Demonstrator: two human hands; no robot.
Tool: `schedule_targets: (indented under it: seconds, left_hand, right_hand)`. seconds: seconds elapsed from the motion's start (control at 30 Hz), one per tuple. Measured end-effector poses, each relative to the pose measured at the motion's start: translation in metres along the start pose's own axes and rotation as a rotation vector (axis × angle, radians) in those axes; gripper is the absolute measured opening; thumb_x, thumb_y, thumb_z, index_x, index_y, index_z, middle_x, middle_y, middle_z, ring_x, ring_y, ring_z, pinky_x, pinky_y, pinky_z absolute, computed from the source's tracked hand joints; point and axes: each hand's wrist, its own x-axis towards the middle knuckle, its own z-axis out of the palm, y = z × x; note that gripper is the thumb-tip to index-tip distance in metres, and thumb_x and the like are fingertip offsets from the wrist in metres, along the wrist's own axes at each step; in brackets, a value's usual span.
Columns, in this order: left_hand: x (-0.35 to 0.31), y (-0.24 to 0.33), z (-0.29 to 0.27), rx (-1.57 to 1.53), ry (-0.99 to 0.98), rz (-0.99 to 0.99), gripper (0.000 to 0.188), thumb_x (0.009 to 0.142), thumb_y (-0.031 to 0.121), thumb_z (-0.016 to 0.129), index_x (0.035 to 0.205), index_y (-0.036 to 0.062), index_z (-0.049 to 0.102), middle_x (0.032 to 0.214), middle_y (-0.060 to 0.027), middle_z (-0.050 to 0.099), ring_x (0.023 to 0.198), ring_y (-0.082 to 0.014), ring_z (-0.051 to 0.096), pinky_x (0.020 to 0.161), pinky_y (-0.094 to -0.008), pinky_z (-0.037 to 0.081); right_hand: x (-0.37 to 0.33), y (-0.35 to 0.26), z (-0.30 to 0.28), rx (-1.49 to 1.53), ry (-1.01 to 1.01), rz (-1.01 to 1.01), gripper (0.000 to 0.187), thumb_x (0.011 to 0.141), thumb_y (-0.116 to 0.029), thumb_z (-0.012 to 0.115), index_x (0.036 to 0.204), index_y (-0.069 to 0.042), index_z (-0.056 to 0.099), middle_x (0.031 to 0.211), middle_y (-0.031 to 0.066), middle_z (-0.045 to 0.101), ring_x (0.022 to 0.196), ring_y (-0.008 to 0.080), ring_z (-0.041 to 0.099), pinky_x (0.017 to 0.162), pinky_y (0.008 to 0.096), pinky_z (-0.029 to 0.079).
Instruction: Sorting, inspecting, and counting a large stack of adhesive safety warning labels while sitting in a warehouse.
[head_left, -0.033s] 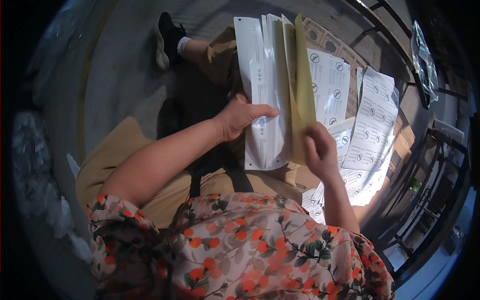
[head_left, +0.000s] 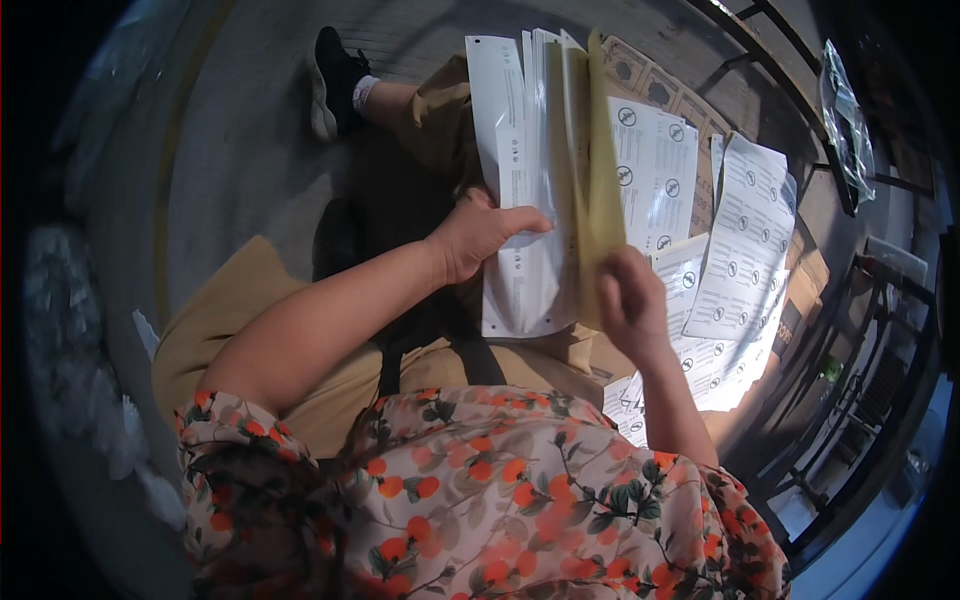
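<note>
Above my lap, my left hand (head_left: 490, 235) grips a stack of glossy white printed sheets (head_left: 535, 270) by its left side. Its thumb lies across the front, and its other fingers are behind the stack. The sheets stand nearly upright, fanned along their upper edges, with small holes at some corners. A yellowish sheet (head_left: 607, 170) stands at the right side of the stack. My right hand (head_left: 633, 300) is closed at that sheet's lower right edge with the fingers curled, slightly blurred. Its fingertips pinch the edge.
To the right, more white printed sheets (head_left: 745, 240) lie spread and overlapping on brown cardboard (head_left: 705, 205). A dark metal frame (head_left: 790, 60) with clear plastic (head_left: 845, 130) hanging on it stands beyond. Clear plastic bags (head_left: 70, 330) lie at the far left. My shoe (head_left: 335, 85) rests on the grey floor.
My right hand and the yellowish sheet have shifted slightly left. The stack has tilted a little the same way, while my left hand has barely moved.
</note>
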Motion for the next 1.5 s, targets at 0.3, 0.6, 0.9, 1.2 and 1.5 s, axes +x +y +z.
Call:
schedule_targets:
  seconds: [0.3,0.6,0.9,1.2,1.5]
  left_hand:
    - [-0.004,-0.003,0.008,0.396,0.227,0.094,0.031,0.068,0.001,0.070,0.097,-0.0055,0.063,0.091,-0.0123,0.066,0.078,-0.0166,0.065,0.074,-0.0268,0.051]
    - [0.008,-0.012,-0.002,0.268,0.112,0.139,0.026,0.069,0.000,0.070,0.094,-0.0055,0.064,0.090,-0.0132,0.067,0.076,-0.0177,0.066,0.069,-0.0281,0.053]
    - [0.013,-0.007,0.001,0.307,0.064,0.093,0.035,0.071,-0.001,0.068,0.104,-0.0069,0.058,0.096,-0.0156,0.065,0.082,-0.0212,0.066,0.075,-0.0303,0.053]
    - [0.002,-0.008,0.003,0.314,0.153,0.131,0.033,0.071,0.000,0.069,0.101,-0.0069,0.059,0.095,-0.0165,0.065,0.081,-0.0220,0.066,0.074,-0.0309,0.053]
    - [-0.001,-0.004,0.007,0.291,0.159,0.058,0.043,0.069,-0.002,0.070,0.109,-0.0076,0.054,0.101,-0.0167,0.063,0.088,-0.0245,0.064,0.081,-0.0335,0.052]
  right_hand:
    - [0.000,-0.018,0.008,-0.172,0.098,-0.037,0.017,0.077,-0.006,0.064,0.092,-0.003,0.057,0.087,0.0162,0.060,0.080,0.0339,0.059,0.068,0.0369,0.049]
    - [-0.013,-0.008,-0.232,0.071,0.564,0.155,0.018,0.087,-0.015,0.061,0.098,-0.001,0.065,0.082,-0.0014,0.063,0.071,0.0055,0.054,0.063,0.0189,0.042]
    - [-0.205,-0.011,-0.561,-1.421,0.770,0.120,0.029,0.091,-0.018,0.053,0.119,-0.013,0.057,0.106,0.0070,0.063,0.088,0.0198,0.061,0.077,0.0303,0.049]
    - [-0.140,0.025,-0.394,-1.735,0.540,-0.083,0.029,0.085,-0.007,0.051,0.112,-0.015,0.056,0.091,0.0068,0.063,0.075,0.0209,0.063,0.061,0.0305,0.052]
    - [-0.127,0.236,-0.034,-1.001,0.190,0.482,0.012,0.073,-0.004,0.053,0.086,-0.005,0.053,0.090,0.0126,0.055,0.087,0.0313,0.055,0.067,0.0388,0.051]
